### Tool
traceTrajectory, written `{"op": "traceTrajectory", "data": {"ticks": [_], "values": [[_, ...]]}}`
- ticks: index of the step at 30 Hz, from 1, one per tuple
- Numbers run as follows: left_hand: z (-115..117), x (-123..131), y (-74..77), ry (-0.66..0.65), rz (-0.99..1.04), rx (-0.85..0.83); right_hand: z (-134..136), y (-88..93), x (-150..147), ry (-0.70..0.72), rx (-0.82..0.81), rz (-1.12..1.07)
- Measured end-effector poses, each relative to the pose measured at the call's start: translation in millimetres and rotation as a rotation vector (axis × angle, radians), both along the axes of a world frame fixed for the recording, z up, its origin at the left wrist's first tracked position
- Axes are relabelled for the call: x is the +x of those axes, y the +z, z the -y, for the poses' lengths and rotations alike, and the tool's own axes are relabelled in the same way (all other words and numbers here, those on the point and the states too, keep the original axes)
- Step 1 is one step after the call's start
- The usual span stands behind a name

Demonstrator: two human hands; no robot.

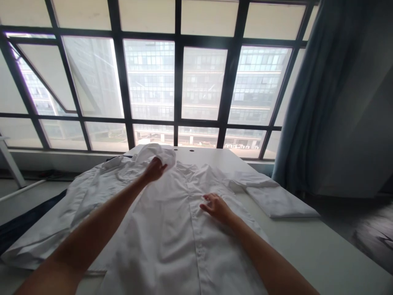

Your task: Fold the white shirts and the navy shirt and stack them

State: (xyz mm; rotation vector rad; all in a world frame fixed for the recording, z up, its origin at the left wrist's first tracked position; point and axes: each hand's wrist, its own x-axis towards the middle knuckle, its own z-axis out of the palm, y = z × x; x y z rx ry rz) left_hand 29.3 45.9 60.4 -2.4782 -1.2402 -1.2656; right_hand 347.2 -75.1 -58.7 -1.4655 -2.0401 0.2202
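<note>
A white button shirt lies spread front-up on a white table. My left hand reaches to the far end and grips bunched white cloth near the shirt's collar, fingers closed on it. My right hand rests flat on the shirt front beside the button line, fingers spread and empty. The shirt's right sleeve stretches out over the table toward the right.
More white cloth lies at the left, over a dark garment that hangs off the table's left side. A big grid window is behind the table, and a blue curtain hangs at the right.
</note>
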Motion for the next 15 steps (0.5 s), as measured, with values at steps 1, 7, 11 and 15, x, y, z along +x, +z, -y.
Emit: {"op": "traceTrajectory", "data": {"ticks": [1, 7, 11, 15], "values": [[3.1, 7.6, -8.5, -0.083, -0.124, -0.019, -2.4, -2.8, 1.3, -0.022, -0.030, -0.081], [28.9, 18.0, -52.8, -0.445, -0.533, -0.026, -11.2, -14.0, 5.7, -0.069, -0.065, -0.384], [32.2, 6.7, -58.3, -0.438, -0.494, -0.070, -7.7, -8.2, 4.1, -0.136, 0.082, -0.265], [37.1, 1.5, -50.5, -0.440, -0.470, -0.114, 0.4, 3.0, -0.2, -0.209, 0.177, 0.086]]}}
